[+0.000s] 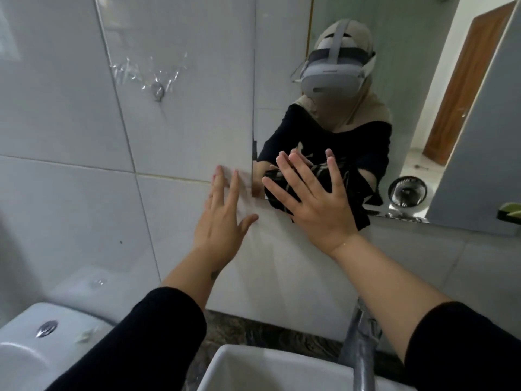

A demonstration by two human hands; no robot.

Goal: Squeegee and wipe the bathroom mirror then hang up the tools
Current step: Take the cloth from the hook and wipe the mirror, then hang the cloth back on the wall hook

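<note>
two bare hands work at a tiled bathroom wall [70, 136], where the mirror [394, 66] hangs up and to the right. the right hand [315, 198], the nearer, presses a black patterned cloth [353, 198] flat against the mirror's lower left corner, fingers spread wide, not gripping. the left hand [222, 218] rests open and empty on tile just beside that edge. no squeegee is visible. a wall hook [158, 91] sits well left.
</note>
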